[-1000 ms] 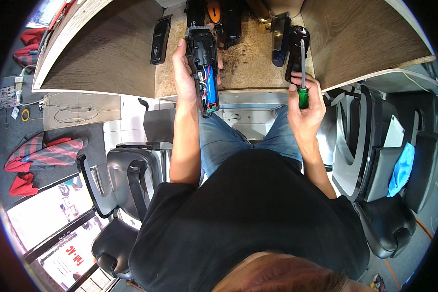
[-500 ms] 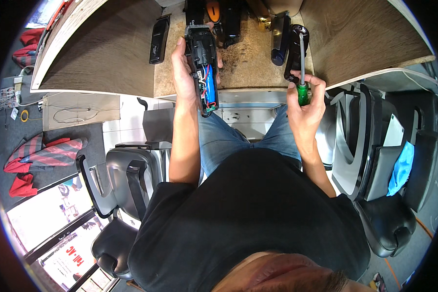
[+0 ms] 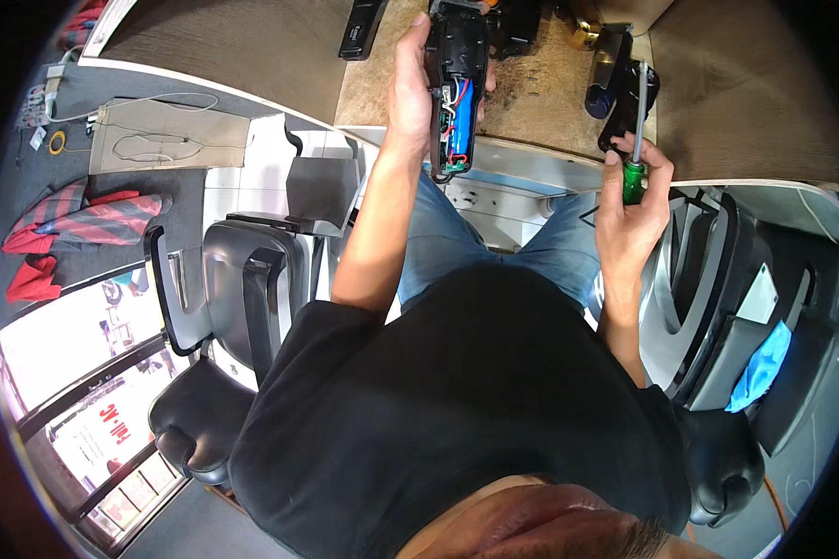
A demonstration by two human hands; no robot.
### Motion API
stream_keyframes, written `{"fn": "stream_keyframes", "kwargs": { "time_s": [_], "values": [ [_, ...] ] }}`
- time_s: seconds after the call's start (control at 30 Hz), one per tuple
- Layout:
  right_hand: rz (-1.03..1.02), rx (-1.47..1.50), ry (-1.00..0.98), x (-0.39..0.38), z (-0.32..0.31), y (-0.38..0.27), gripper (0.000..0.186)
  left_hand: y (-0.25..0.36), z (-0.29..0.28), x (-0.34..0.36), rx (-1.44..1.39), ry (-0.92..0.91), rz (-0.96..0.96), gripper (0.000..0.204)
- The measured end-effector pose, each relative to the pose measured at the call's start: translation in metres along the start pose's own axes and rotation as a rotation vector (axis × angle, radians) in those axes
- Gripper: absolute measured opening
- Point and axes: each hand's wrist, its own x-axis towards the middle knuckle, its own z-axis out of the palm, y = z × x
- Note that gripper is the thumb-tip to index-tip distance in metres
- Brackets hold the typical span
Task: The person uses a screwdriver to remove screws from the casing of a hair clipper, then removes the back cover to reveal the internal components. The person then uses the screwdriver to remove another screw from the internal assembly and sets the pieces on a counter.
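My left hand [image 3: 408, 93] is wrapped round a black hair clipper [image 3: 459, 56] with its casing open. Inside it show a blue battery [image 3: 462, 116], thin red and white wires and a bit of green circuit board at the lower end. My right hand [image 3: 636, 210] grips a screwdriver [image 3: 641, 112] by its green handle, the metal shaft pointing away from me. Just beyond those fingers lies a glossy dark curved piece [image 3: 617, 126], partly behind the shaft. Beside that is a dark clipper-like device [image 3: 609, 70].
The worn wooden shelf [image 3: 522, 121] has side panels left and right. Another black clipper [image 3: 362, 28] lies at its left, more dark devices [image 3: 515, 28] at the back. Black padded chairs [image 3: 242, 270] stand on both sides. A red and grey cloth [image 3: 93, 216] lies far left.
The whole view has shifted, so the shelf and both hands appear higher and further right. Each hand keeps its hold, the clipper still in the left and the screwdriver in the right.
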Motion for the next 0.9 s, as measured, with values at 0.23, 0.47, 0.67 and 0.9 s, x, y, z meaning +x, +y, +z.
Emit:
{"fn": "stream_keyframes", "kwargs": {
  "time_s": [0.23, 0.47, 0.67, 0.9],
  "values": [
    [-0.037, 0.209, 0.024, -0.004, -0.002, 0.003, 0.025, -0.001, -0.002, -0.001, -0.022, -0.013, 0.017, 0.076],
    [0.036, 0.45, -0.018, -0.006, -0.011, -0.01, 0.022, -0.002, -0.004, -0.001, -0.028, -0.009, -0.009, 0.077],
    [0.024, 0.571, -0.032, -0.007, -0.011, -0.019, 0.021, 0.001, -0.002, -0.002, -0.002, 0.022, -0.035, 0.077],
    [-0.09, 0.293, -0.045, -0.003, -0.014, -0.013, 0.025, 0.002, 0.0, -0.001, 0.023, 0.038, -0.038, 0.077]
  ]
}}
